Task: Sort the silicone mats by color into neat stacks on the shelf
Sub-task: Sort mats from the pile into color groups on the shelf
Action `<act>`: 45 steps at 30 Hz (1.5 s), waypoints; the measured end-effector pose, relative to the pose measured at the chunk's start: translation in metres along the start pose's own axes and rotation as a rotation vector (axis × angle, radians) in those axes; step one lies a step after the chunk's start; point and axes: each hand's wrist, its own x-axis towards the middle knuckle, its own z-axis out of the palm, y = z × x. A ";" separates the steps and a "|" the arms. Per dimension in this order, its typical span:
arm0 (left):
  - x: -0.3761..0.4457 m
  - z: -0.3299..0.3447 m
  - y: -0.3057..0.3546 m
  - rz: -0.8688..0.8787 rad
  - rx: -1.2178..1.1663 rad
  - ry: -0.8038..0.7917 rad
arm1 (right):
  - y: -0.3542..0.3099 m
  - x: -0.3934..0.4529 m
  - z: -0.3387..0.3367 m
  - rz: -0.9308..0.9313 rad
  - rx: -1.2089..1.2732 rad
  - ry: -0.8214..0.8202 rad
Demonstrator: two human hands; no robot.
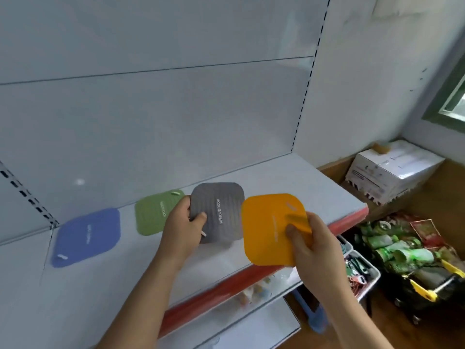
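Four square silicone mats are in view over a white shelf (pixel 289 177). A blue mat (pixel 85 238) lies flat at the left, with a green mat (pixel 154 214) to its right. My left hand (pixel 183 227) grips the left edge of a grey mat (pixel 221 210) printed "REMOVE ODOR", thumb on top, partly covering the green mat's right side. My right hand (pixel 309 245) pinches the right edge of an orange mat (pixel 269 230) and holds it above the shelf's front part, beside the grey one.
The shelf has a red front strip (pixel 226 285) and a lower white shelf beneath. To the right stand a white carton (pixel 392 170), white bins of small goods (pixel 362 270) and a black and yellow crate of packets (pixel 415 258) on a wooden floor.
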 end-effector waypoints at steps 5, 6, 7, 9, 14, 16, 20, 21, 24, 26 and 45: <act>0.033 0.023 0.004 -0.148 0.050 0.071 | 0.015 0.055 -0.003 0.019 0.009 -0.112; 0.041 0.025 0.004 -0.167 0.075 0.082 | 0.017 0.066 -0.001 0.028 0.012 -0.131; 0.049 0.027 0.004 -0.179 0.101 0.092 | 0.018 0.076 0.002 0.035 0.019 -0.147; 0.063 0.031 0.004 -0.197 0.153 0.119 | 0.021 0.092 0.008 0.037 0.021 -0.166; 0.082 0.043 -0.002 -0.236 0.274 0.164 | 0.030 0.132 0.017 0.003 -0.060 -0.198; 0.087 0.045 -0.004 -0.230 0.348 0.186 | 0.034 0.147 0.020 -0.010 -0.078 -0.208; 0.091 0.053 0.002 -0.221 0.402 0.184 | 0.040 0.169 0.028 -0.022 -0.094 -0.242; 0.093 0.055 0.003 -0.226 0.409 0.191 | 0.042 0.175 0.030 -0.032 -0.104 -0.246; 0.098 0.062 0.007 -0.252 0.452 0.242 | 0.046 0.197 0.032 -0.059 -0.127 -0.280; 0.099 0.066 0.013 -0.267 0.493 0.273 | 0.046 0.210 0.029 -0.066 -0.133 -0.313; 0.103 0.068 0.006 -0.155 0.797 0.159 | 0.044 0.264 0.055 -0.211 -0.499 -0.412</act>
